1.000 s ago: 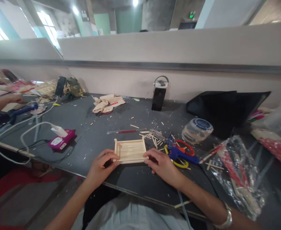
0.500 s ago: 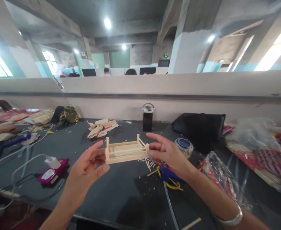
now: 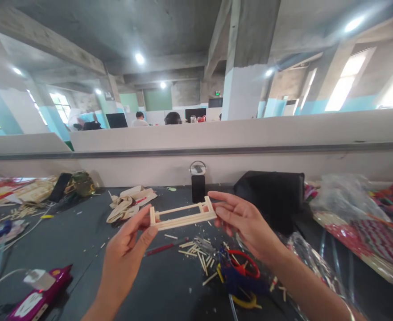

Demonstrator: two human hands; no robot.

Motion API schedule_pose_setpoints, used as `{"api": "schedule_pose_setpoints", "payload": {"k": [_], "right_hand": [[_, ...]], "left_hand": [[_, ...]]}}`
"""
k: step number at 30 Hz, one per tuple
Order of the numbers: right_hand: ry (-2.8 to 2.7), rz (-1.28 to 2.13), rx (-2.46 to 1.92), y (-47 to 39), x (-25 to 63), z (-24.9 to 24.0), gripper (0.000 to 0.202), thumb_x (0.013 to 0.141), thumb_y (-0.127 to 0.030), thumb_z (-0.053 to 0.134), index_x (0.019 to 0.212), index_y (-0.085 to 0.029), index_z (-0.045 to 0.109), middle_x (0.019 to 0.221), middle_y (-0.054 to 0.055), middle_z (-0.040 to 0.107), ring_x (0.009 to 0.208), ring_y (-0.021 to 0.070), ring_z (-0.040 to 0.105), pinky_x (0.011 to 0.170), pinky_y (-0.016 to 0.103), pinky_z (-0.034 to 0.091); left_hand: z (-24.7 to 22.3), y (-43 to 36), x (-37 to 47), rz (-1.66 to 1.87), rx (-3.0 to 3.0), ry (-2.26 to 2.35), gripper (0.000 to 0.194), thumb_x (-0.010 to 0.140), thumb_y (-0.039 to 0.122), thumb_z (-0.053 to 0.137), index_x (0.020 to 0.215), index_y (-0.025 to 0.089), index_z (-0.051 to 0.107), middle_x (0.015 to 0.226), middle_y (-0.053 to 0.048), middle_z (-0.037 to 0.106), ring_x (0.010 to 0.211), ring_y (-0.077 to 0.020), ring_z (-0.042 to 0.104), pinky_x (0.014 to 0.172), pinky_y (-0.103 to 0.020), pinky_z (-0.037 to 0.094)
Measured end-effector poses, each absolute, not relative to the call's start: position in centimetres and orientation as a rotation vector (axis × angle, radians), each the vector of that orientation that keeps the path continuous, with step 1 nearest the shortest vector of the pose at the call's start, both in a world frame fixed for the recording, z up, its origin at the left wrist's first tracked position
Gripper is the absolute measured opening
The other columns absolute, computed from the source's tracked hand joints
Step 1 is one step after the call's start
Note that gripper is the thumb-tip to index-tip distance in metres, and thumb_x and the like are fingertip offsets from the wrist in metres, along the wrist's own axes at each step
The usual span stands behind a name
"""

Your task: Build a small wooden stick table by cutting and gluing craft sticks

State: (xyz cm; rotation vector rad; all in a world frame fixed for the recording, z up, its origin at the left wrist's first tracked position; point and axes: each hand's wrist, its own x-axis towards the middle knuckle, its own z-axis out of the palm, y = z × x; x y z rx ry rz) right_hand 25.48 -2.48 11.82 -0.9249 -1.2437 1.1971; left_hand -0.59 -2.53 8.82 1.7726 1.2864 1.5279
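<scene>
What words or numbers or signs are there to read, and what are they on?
None can be read clearly.
Green lit sign at the back: too small to read.
Magenta power strip: any markings are too blurred.
Wooden frame in the hands: no writing shows.

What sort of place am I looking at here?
Probably a shared craft workroom: a small wooden frame is held up over a dark worktop where loose wooden sticks lie, and beyond the low partition are dark screens and other people.
</scene>
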Motion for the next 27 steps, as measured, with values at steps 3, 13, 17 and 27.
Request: {"api": "schedule_pose_setpoints", "payload": {"k": [3, 13, 17, 27], "right_hand": [[-1.273, 1.136, -0.93, -2.6, 26.2, 11.2, 0.05, 0.077, -0.032, 0.069, 0.125, -0.022, 0.058, 0.102, 0.009, 0.07, 0.072, 0.014, 0.062, 0.044, 0.021, 0.042], [-1.365, 0.816, -0.995, -2.1, 28.0, 8.4, 0.042, 0.079, -0.026, 0.068, 0.121, -0.028, 0.061, 0.108, 0.006, 0.07, 0.093, 0.0194, 0.066, 0.078, 0.034, 0.056], [-1.352, 0.785, -1.054, -1.9, 28.2, 7.8, 0.042, 0.079, -0.026, 0.067, 0.12, -0.028, 0.061, 0.11, 0.006, 0.07, 0.099, 0.0211, 0.066, 0.082, 0.035, 0.056], [-1.318, 1.238, -1.17, -3.1, 25.2, 5.8, 0.04, 0.078, -0.035, 0.069, 0.116, -0.023, 0.064, 0.098, 0.007, 0.071, 0.049, 0.0071, 0.051, 0.042, 0.02, 0.046]], "left_hand": [[9.0, -1.8, 0.5, 1.496, 1.785, 1.244, 0.047, 0.085, 0.04, 0.062, 0.13, 0.026, 0.057, 0.105, -0.004, 0.072, 0.096, -0.0213, 0.069, 0.083, -0.032, 0.058], [8.1, -0.3, 2.6, 1.396, 2.007, 1.327, 0.054, 0.082, 0.041, 0.065, 0.133, 0.031, 0.051, 0.102, -0.003, 0.072, 0.096, -0.0224, 0.067, 0.076, -0.03, 0.058], [8.0, 0.2, 3.1, 1.399, 1.978, 1.305, 0.046, 0.085, 0.041, 0.061, 0.129, 0.029, 0.054, 0.096, -0.002, 0.071, 0.086, -0.018, 0.069, 0.07, -0.025, 0.057], [6.2, -2.8, -0.4, 1.143, 1.907, 1.618, 0.034, 0.083, 0.045, 0.061, 0.114, 0.031, 0.064, 0.093, 0.004, 0.076, 0.083, -0.0152, 0.072, 0.068, -0.019, 0.056]]}}
